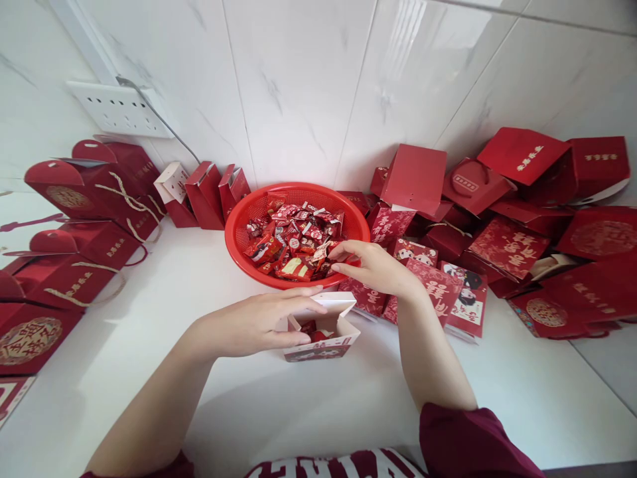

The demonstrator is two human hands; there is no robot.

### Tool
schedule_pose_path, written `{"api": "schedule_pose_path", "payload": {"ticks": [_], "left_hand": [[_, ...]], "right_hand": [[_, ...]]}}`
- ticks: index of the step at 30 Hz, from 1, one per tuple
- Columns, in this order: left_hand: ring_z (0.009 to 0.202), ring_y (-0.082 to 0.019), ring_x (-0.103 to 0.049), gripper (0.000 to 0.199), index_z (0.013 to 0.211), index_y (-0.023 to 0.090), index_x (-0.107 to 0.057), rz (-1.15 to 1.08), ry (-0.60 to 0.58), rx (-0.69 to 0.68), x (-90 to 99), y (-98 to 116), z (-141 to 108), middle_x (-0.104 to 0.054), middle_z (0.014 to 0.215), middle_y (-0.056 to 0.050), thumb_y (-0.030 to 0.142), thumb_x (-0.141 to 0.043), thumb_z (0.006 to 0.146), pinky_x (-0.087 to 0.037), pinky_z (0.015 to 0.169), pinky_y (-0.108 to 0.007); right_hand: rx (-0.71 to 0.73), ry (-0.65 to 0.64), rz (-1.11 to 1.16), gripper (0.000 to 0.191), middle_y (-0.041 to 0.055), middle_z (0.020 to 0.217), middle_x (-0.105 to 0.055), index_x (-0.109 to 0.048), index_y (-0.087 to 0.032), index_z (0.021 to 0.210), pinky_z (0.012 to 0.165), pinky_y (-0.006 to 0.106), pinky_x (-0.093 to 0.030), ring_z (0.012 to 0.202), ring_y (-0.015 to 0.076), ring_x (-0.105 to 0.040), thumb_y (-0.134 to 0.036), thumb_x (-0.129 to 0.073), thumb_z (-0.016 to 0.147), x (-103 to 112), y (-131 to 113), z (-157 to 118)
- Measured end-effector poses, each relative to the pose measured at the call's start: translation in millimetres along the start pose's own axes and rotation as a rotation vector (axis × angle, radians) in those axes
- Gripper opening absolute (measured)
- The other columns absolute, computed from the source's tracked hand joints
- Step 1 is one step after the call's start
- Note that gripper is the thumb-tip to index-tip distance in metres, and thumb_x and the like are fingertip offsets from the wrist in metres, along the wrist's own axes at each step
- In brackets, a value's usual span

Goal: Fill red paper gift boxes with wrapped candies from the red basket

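A small open paper candy box [331, 348] with a printed front stands on the white table, and a few wrapped candies [318, 334] show inside it. My left hand [259, 322] grips the box at its left side, fingers along the back edge and thumb at the front. My right hand [375, 265] reaches over the front right rim of a red plastic basket [233, 249]. Its thumb and fingers are apart, close to the pile of wrapped candies [298, 239]. Whether a fingertip touches a candy I cannot tell.
Several red gift boxes with rope handles [74, 265] stand on the left. Three small boxes [204, 192] are by the wall. Many flattened and folded red boxes [512, 245] are heaped on the right. A power strip [119, 109] is on the tiled wall.
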State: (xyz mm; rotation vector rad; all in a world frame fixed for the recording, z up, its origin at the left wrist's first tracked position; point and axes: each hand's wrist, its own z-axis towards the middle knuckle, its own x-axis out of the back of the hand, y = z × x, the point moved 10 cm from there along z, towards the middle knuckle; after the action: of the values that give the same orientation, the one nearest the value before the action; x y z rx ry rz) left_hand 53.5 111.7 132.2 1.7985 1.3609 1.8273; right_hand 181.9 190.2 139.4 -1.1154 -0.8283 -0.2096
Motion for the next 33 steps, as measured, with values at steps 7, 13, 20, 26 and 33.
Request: {"api": "schedule_pose_path", "payload": {"ticks": [7,13,20,26,33], "left_hand": [[0.133,-0.031,-0.050,0.043,0.141,0.035,-0.052,-0.040,0.010,-0.017,3.3,6,1,-0.053,0.146,-0.001,0.044,-0.049,0.099,-0.043,0.106,-0.035],[0.130,-0.029,-0.053,0.045,0.142,0.036,-0.050,-0.025,0.016,0.001,2.7,2,0,-0.048,0.151,0.000,0.046,-0.049,0.099,-0.041,0.107,-0.034],[0.134,-0.030,-0.049,0.047,0.144,0.037,-0.048,-0.012,0.006,0.012,0.9,-2,1,-0.044,0.153,0.001,0.049,-0.048,0.099,-0.042,0.105,-0.034],[0.132,-0.030,-0.050,0.046,0.144,0.036,-0.048,0.006,0.010,0.015,0.6,-3,0,-0.043,0.154,0.000,0.047,-0.048,0.099,-0.040,0.106,-0.035],[0.132,-0.030,-0.050,0.047,0.144,0.037,-0.048,-0.008,0.025,-0.018,2.3,0,0,-0.041,0.156,0.000,0.046,-0.050,0.099,-0.041,0.105,-0.034]], "right_hand": [[-0.105,0.014,-0.178,0.021,0.0026,0.102,-0.074,-0.067,-0.023,0.101,0.084,0.031,-0.048,0.093,0.0183,-0.067,-0.025,-0.047,0.099,-3,16,7],[-0.126,0.027,-0.200,0.024,0.0027,0.109,-0.073,-0.067,-0.024,0.106,0.086,0.030,-0.047,0.098,0.0195,-0.068,-0.029,-0.044,0.101,0,20,6],[-0.100,-0.032,-0.160,0.023,0.0017,0.109,-0.074,-0.066,-0.025,0.110,0.088,0.031,-0.048,0.100,0.0196,-0.069,-0.029,-0.045,0.100,-12,19,7],[-0.119,-0.031,-0.076,0.025,0.0027,0.106,-0.074,-0.065,-0.025,0.112,0.087,0.030,-0.050,0.095,0.0179,-0.070,-0.029,-0.044,0.101,-12,20,8],[-0.064,-0.101,-0.099,0.027,0.0026,0.114,-0.071,-0.063,-0.027,0.121,0.092,0.032,-0.048,0.102,0.0185,-0.067,-0.030,-0.045,0.101,-22,17,11]]}}
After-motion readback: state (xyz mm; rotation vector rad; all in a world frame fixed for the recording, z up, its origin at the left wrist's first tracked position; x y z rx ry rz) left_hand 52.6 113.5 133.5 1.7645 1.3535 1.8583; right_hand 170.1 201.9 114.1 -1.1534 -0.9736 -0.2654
